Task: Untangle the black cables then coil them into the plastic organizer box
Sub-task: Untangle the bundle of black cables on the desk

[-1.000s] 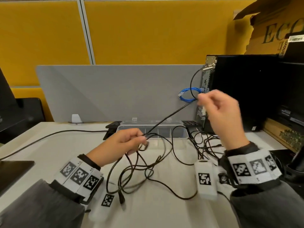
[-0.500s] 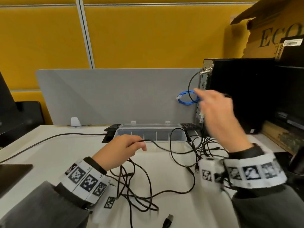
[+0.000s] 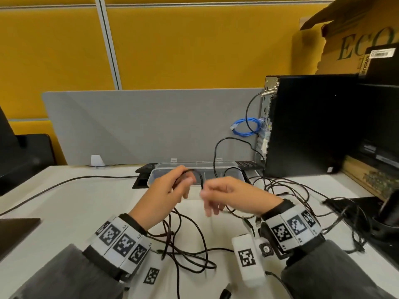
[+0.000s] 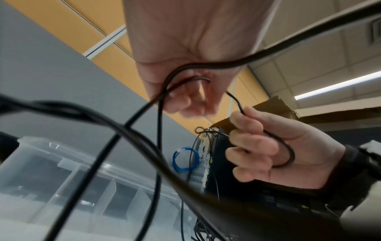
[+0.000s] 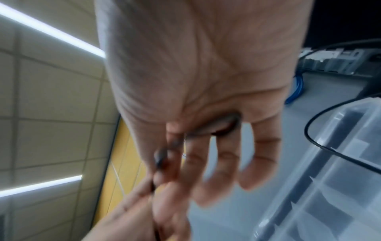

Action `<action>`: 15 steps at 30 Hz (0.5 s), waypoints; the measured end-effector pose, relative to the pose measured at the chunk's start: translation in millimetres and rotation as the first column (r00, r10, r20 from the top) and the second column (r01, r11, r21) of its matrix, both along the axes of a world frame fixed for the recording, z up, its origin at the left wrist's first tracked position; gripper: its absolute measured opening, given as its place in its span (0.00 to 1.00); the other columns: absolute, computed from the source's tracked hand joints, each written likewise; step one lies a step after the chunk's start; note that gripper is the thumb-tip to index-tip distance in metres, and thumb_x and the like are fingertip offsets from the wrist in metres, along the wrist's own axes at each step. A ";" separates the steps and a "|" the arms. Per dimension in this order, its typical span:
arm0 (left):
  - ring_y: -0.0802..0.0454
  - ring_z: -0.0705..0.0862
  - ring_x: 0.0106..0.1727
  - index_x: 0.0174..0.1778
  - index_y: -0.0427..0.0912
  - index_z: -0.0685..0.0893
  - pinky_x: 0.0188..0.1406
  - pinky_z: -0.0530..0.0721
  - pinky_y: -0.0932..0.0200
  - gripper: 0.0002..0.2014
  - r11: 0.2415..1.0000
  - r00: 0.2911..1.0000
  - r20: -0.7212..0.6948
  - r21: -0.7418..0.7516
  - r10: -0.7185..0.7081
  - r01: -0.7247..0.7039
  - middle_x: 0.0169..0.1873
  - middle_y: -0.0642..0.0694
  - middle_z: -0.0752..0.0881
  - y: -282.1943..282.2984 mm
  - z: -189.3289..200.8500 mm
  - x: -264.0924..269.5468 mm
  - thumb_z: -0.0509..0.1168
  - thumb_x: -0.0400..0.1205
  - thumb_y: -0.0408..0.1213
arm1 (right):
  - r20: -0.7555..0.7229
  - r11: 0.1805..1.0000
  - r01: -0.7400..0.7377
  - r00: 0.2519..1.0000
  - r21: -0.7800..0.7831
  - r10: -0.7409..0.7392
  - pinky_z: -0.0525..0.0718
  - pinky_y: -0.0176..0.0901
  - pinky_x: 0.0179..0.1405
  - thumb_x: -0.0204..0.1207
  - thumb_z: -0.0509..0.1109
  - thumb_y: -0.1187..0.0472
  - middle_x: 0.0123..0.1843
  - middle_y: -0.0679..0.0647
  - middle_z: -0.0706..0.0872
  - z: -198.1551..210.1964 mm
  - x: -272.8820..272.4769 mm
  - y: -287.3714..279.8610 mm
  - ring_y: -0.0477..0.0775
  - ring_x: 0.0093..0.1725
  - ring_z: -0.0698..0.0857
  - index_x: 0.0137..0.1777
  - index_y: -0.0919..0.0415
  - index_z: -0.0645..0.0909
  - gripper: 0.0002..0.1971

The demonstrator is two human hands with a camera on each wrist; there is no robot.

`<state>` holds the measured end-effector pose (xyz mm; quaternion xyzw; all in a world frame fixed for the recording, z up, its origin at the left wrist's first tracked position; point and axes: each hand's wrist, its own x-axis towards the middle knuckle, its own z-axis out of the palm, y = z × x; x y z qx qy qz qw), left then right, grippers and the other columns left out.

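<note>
A tangle of black cables (image 3: 185, 247) lies on the white desk, with more loops to the right (image 3: 287, 190). The clear plastic organizer box (image 3: 228, 169) stands open behind my hands, with divided compartments (image 4: 62, 187). My left hand (image 3: 185, 184) grips a loop of black cable (image 4: 164, 91) in curled fingers, in front of the box. My right hand (image 3: 207, 197) is close beside it, pinching the same cable, which runs across its palm (image 4: 288, 153). In the right wrist view that hand (image 5: 164, 163) is blurred.
A black computer tower (image 3: 313, 126) stands at the right with a blue cable coil (image 3: 246, 127) at its back panel. A grey divider (image 3: 140, 126) closes the desk's far edge. A cardboard box (image 3: 345, 39) sits above the tower. A dark holder (image 3: 388, 216) sits far right.
My right hand came down from beside the tower to meet my left hand in front of the box. The taut cable went slack, and my left hand shifted right and up.
</note>
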<state>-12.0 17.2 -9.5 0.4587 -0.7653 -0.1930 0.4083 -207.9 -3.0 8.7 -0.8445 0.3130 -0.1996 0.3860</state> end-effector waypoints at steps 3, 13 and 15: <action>0.62 0.82 0.42 0.56 0.59 0.74 0.42 0.81 0.66 0.18 0.982 0.954 0.290 0.189 -0.074 0.019 0.45 0.57 0.83 0.7 -4.2 10.5 0.64 0.77 0.32 | 0.342 0.970 0.244 0.910 0.011 -0.233 0.78 0.36 0.32 0.84 0.57 0.58 0.27 0.45 0.77 21.5 -22.4 -0.8 0.43 0.27 0.75 0.36 0.57 0.71 0.13; 0.61 0.80 0.36 0.44 0.52 0.80 0.39 0.78 0.66 0.11 0.899 0.853 0.513 0.413 -0.095 -0.148 0.38 0.55 0.84 -2.5 -19.8 42.0 0.53 0.86 0.44 | 0.686 0.398 0.917 0.276 0.022 -0.673 0.61 0.39 0.20 0.79 0.52 0.58 0.28 0.49 0.64 37.7 -149.8 -37.8 0.43 0.22 0.63 0.30 0.49 0.61 0.15; 0.59 0.81 0.42 0.41 0.53 0.80 0.44 0.76 0.65 0.11 0.902 0.862 0.506 0.383 -0.026 -0.198 0.39 0.54 0.84 -5.5 -26.6 50.2 0.54 0.85 0.44 | 0.512 0.321 0.938 0.340 -0.130 -0.788 0.68 0.44 0.25 0.74 0.53 0.52 0.29 0.53 0.70 31.7 -170.3 -46.5 0.53 0.26 0.70 0.28 0.49 0.64 0.12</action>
